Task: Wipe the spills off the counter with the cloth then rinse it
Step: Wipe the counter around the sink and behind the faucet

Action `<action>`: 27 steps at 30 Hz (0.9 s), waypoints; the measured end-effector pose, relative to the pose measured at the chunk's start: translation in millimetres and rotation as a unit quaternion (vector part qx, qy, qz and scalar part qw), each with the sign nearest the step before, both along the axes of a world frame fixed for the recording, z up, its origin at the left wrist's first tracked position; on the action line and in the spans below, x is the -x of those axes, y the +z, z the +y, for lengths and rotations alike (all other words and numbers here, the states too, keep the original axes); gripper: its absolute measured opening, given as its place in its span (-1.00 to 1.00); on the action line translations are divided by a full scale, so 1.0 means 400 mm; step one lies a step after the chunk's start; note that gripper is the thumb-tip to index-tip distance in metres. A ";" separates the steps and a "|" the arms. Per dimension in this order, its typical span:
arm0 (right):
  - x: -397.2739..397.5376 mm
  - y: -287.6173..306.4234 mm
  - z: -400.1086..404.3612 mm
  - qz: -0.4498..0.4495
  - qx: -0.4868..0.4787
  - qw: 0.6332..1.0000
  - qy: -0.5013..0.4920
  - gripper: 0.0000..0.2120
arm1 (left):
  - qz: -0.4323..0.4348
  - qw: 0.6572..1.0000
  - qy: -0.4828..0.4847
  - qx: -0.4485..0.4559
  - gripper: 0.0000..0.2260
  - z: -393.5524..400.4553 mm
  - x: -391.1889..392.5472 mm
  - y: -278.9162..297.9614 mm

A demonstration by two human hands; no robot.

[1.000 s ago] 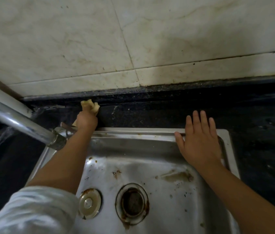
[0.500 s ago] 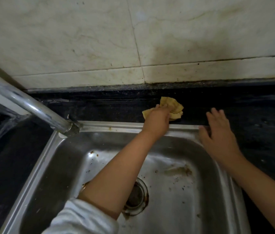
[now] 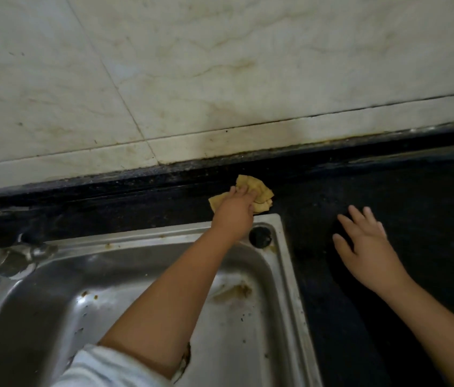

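Note:
A crumpled yellow cloth (image 3: 259,191) lies on the black counter (image 3: 415,196) just behind the steel sink's (image 3: 287,275) back right corner. My left hand (image 3: 234,210) presses down on the cloth, fingers spread over it, the arm reaching across the sink. My right hand (image 3: 365,247) rests flat on the counter to the right of the sink, fingers straight and spread, holding nothing.
A chrome tap (image 3: 5,255) juts in from the left over the sink's back rim. A dark round hole (image 3: 260,236) sits in the sink's corner ledge. Stained marble wall tiles (image 3: 220,79) rise directly behind the narrow counter strip.
My left hand slid the cloth rightward along the counter strip, from near the tap to the sink's right corner. My right hand moved off the sink rim onto the counter.

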State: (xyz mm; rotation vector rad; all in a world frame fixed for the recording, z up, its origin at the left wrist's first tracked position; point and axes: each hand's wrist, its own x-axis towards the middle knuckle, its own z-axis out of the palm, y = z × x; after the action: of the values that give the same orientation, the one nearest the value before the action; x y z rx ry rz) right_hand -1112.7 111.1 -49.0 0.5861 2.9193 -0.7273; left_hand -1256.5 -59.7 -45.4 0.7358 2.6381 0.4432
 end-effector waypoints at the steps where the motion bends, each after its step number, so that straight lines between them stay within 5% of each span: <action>1: -0.025 0.002 0.012 -0.003 0.001 1.000 -0.007 -0.53 | -0.005 1.000 -0.013 -0.002 -0.59 0.023 -0.008 0.004; 8: -0.166 0.003 0.073 -0.100 -0.093 0.990 -0.023 -0.49 | -0.025 0.994 -0.103 -0.014 -0.60 0.145 -0.061 0.025; 17: -0.267 0.012 0.092 -0.113 -0.072 0.990 -0.042 -0.48 | -0.016 0.975 -0.220 -0.030 -0.62 0.275 -0.180 0.011; 27: -0.398 0.024 0.091 -0.097 -0.060 0.993 -0.029 -0.48 | -0.032 0.949 -0.311 -0.039 -0.63 0.142 -0.412 0.003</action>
State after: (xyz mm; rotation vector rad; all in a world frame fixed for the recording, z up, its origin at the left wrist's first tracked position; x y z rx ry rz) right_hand -953.5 147.6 -39.5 0.7126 2.7886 -0.4730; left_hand -1091.7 -2.9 -44.2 1.4780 2.1701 0.3751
